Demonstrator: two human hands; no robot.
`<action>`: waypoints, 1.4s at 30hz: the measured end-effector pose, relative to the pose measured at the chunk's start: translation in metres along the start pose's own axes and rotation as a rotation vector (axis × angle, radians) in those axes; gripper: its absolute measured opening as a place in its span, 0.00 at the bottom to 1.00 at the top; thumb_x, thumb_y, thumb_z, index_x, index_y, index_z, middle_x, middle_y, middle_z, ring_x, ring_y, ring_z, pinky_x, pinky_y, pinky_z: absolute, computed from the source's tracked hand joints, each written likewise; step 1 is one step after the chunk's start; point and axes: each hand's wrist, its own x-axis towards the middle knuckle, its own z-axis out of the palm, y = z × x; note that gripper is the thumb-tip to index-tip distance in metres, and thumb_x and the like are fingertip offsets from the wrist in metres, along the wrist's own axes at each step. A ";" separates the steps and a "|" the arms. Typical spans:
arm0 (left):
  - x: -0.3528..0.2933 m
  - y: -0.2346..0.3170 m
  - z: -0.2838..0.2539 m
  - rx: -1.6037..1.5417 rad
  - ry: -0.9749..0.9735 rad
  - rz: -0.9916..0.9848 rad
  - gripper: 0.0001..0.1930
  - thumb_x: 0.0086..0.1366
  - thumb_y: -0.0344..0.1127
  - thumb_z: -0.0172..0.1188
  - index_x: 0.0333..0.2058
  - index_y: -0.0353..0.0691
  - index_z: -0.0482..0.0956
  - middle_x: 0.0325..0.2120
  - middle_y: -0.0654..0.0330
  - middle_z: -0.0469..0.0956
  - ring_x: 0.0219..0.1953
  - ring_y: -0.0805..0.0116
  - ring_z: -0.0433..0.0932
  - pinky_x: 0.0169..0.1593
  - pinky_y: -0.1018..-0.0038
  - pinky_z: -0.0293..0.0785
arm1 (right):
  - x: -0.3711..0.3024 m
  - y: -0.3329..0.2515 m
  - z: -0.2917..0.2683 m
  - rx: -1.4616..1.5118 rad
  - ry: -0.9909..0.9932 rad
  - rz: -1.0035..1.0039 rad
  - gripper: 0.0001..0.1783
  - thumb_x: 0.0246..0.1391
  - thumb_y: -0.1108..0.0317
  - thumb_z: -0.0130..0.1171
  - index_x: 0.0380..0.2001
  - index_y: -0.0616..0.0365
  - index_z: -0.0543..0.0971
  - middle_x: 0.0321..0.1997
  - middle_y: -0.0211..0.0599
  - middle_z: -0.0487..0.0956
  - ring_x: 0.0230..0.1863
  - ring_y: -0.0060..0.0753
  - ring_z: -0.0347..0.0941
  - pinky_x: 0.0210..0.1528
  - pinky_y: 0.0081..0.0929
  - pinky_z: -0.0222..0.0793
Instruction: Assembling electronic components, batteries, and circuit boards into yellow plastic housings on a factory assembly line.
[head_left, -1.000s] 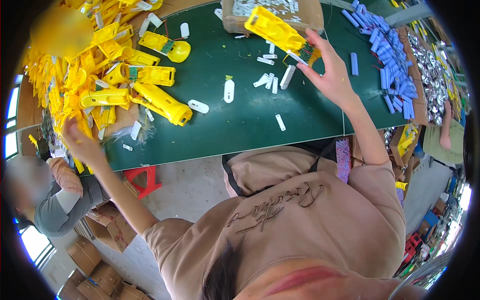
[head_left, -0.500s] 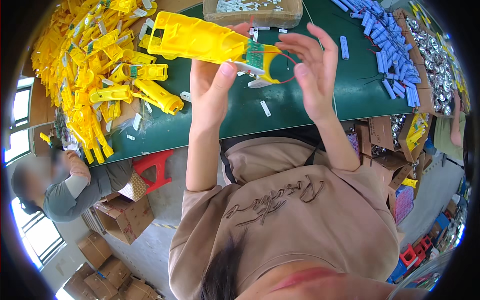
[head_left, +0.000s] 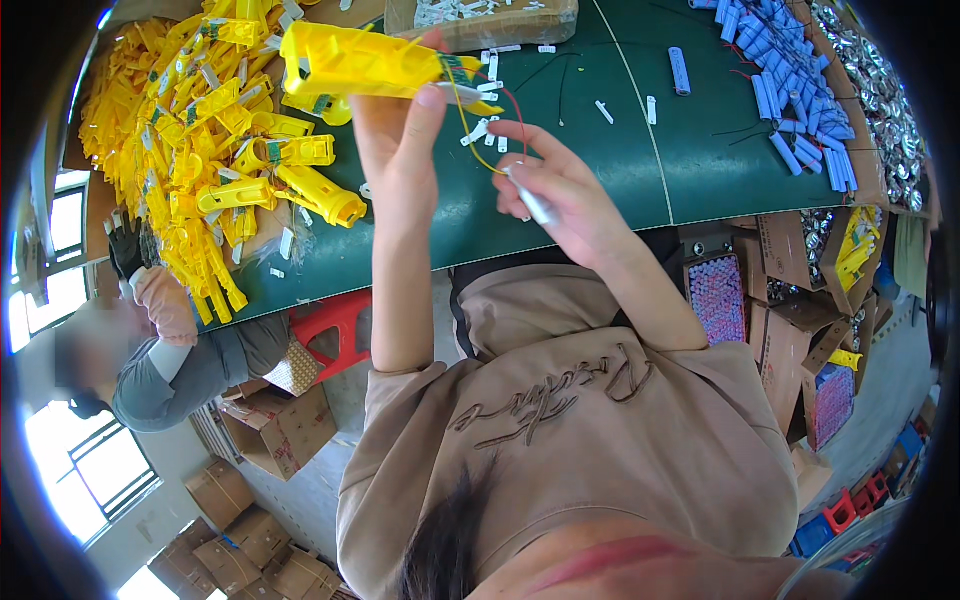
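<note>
Left hand [head_left: 400, 150] holds the yellow plastic housing [head_left: 355, 62] above the desk [head_left: 620, 100], long axis nearly sideways; right hand [head_left: 560, 195], below its wired right end, has fingers pinching a white elongated piece [head_left: 533, 203].

Housing [head_left: 355, 62] over table [head_left: 615, 150]; housing pile [head_left: 165, 130] left, cells [head_left: 766, 97] right, carton [head_left: 505, 35] far side.
</note>
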 end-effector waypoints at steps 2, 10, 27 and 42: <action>0.004 0.003 -0.014 0.250 -0.005 0.059 0.20 0.66 0.33 0.51 0.55 0.36 0.60 0.44 0.53 0.74 0.46 0.67 0.74 0.51 0.71 0.69 | -0.009 -0.015 -0.001 -0.126 0.052 0.034 0.24 0.57 0.67 0.51 0.56 0.60 0.62 0.27 0.28 0.69 0.27 0.19 0.63 0.32 0.19 0.61; 0.005 0.015 -0.045 0.382 -0.056 -0.241 0.21 0.71 0.47 0.39 0.48 0.34 0.68 0.38 0.56 0.76 0.37 0.70 0.76 0.41 0.74 0.73 | -0.021 -0.046 -0.014 -1.193 0.041 -0.291 0.14 0.57 0.67 0.52 0.46 0.58 0.73 0.27 0.31 0.73 0.27 0.21 0.68 0.32 0.21 0.65; -0.056 -0.033 0.013 0.203 -0.183 -0.543 0.24 0.71 0.49 0.36 0.48 0.32 0.69 0.34 0.58 0.75 0.31 0.74 0.74 0.35 0.78 0.71 | -0.026 -0.075 -0.038 -0.650 -0.059 -0.048 0.19 0.62 0.56 0.49 0.24 0.59 0.75 0.15 0.21 0.65 0.16 0.11 0.54 0.21 0.14 0.49; -0.070 -0.039 0.019 0.554 -0.402 -0.359 0.15 0.68 0.35 0.46 0.44 0.29 0.74 0.23 0.61 0.71 0.23 0.76 0.70 0.27 0.78 0.66 | -0.028 -0.059 -0.090 -0.112 -0.174 0.152 0.21 0.62 0.53 0.47 0.21 0.56 0.71 0.10 0.17 0.57 0.14 0.12 0.45 0.19 0.15 0.42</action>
